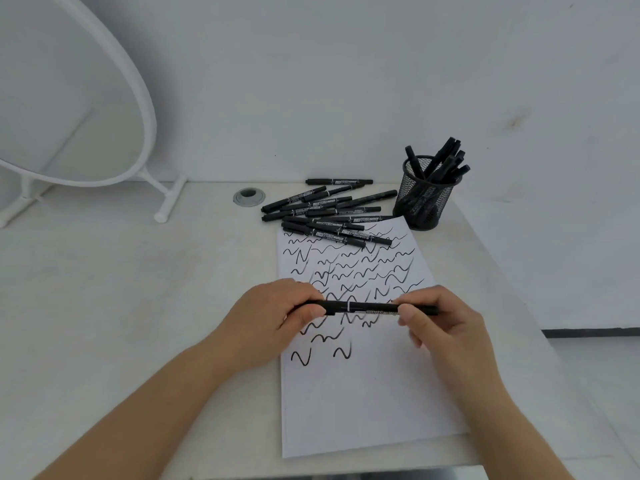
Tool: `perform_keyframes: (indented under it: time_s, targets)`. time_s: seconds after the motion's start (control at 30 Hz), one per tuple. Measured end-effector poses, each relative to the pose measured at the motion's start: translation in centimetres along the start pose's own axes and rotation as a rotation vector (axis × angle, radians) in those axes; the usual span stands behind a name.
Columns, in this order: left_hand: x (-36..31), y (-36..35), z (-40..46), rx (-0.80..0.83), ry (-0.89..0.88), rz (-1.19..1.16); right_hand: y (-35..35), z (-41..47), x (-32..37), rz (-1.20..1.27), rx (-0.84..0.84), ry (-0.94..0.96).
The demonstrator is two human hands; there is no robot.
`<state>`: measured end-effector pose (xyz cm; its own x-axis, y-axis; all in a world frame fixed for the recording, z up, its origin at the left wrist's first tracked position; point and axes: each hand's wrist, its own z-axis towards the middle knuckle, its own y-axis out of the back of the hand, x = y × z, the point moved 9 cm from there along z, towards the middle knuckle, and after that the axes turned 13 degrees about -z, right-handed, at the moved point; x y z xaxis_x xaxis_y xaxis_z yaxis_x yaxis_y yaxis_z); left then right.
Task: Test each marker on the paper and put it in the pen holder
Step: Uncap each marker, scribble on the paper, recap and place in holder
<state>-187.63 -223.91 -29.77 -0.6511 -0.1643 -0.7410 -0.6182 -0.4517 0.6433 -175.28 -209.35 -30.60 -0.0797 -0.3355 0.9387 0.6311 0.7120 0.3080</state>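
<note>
Two hands hold one black twin-tip marker (363,307) level above the white sheet of paper (367,393), which lies on the pale table (138,306). Your left hand (273,318) has its fingers curled round the marker's left end, thumb pressed on the barrel. Your right hand (446,327) pinches the barrel toward its right end between thumb and fingertips, and a short stub of the marker sticks out past them. The marker runs left to right, lifted clear of the paper.

You can see black wavy test strokes (346,268) covering the far and middle part of the paper; the near part is blank. A loose pile of black markers (329,213) lies at the far end of the paper, some on the sheet and some on the table beyond it. Just right of that pile stands the black wire-mesh pen holder (424,199), upright, with several black markers leaning inside it.

Far left on the table stands a round white-framed mirror (69,98) on its stand, and a grey cable grommet (248,196) sits between it and the pile.
</note>
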Motion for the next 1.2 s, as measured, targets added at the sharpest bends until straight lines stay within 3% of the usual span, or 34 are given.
perform_keyframes:
  time_s: [0.23, 0.37, 0.53, 0.6, 0.67, 0.83, 1.1, 1.2]
  targets:
    - [-3.6, 1.9, 3.5, -0.073, -0.161, 0.336, -1.4, 2.6, 5.9, -0.845, 0.062, 0.547]
    - [-7.0, 2.0, 5.4, -0.121, -0.328, 0.462, -2.0, 3.7, 8.2, -0.992, 0.032, 0.730]
    - [-8.4, 2.6, 7.8, -0.182, -0.410, 0.397, -1.3, 5.3, 9.2, -1.016, 0.011, 0.842]
    - [-7.1, 3.1, 9.4, -0.188, -0.305, 0.295, -0.6, 6.5, 9.2, -1.031, 0.017, 0.796]
    - [-4.2, 3.8, 11.5, -0.162, -0.099, 0.215, 1.4, 9.0, 9.0, -0.960, -0.018, 0.633]
    - [4.1, 6.1, 16.1, -0.209, 0.249, 0.240, 9.1, 14.9, 8.8, -0.498, -0.290, 0.315]
    - [8.0, 3.7, 21.6, -0.158, 0.315, 0.312, 11.2, 17.7, 8.1, -0.315, -0.489, 0.316]
    - [8.6, 2.3, 22.2, -0.136, 0.321, 0.359, 10.6, 18.5, 7.1, -0.333, -0.491, 0.301]
